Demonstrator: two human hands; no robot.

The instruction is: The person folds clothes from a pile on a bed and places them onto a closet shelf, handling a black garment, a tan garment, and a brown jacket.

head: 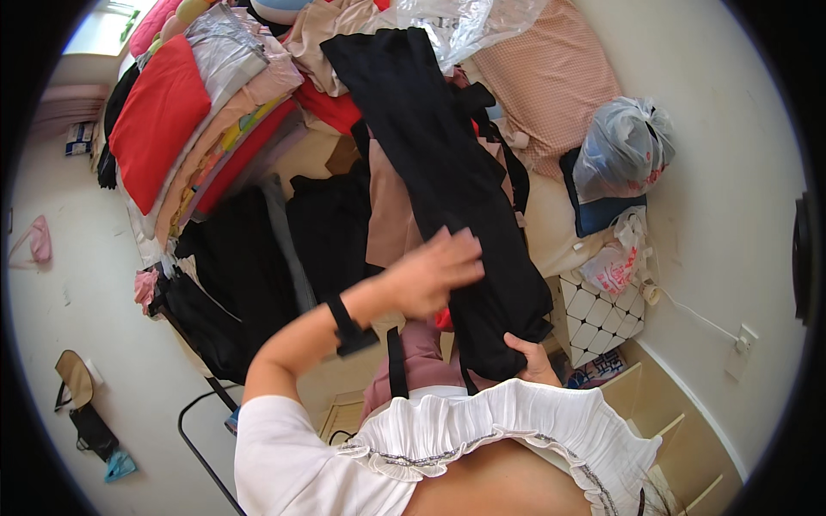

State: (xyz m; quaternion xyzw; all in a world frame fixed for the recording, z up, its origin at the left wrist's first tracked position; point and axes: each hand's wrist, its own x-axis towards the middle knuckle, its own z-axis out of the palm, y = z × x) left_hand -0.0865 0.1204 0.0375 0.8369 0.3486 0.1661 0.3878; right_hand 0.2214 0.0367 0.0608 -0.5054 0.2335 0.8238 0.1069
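A long folded black garment (452, 155), perhaps trousers, stretches from my waist out over the bed. At its near end my right hand (532, 361) grips the edge, with the thumb on top and the other fingers hidden beneath. My left hand (439, 267), blurred and wearing a black wristband (352, 329), is over the middle of the cloth with its fingers loosely spread. Whether it touches the fabric cannot be told. Under the garment lies a dusty-pink cloth (390, 213). More dark clothing (329, 226) is spread to the left of it.
Folded bedding with a red piece (164, 122) is piled at left. A checked pink cloth (548, 77) and clear plastic wrap (464, 29) lie at the back. Tied plastic bags (623, 151) and a patterned box (600, 316) stand at right, above wooden shelving (671, 432).
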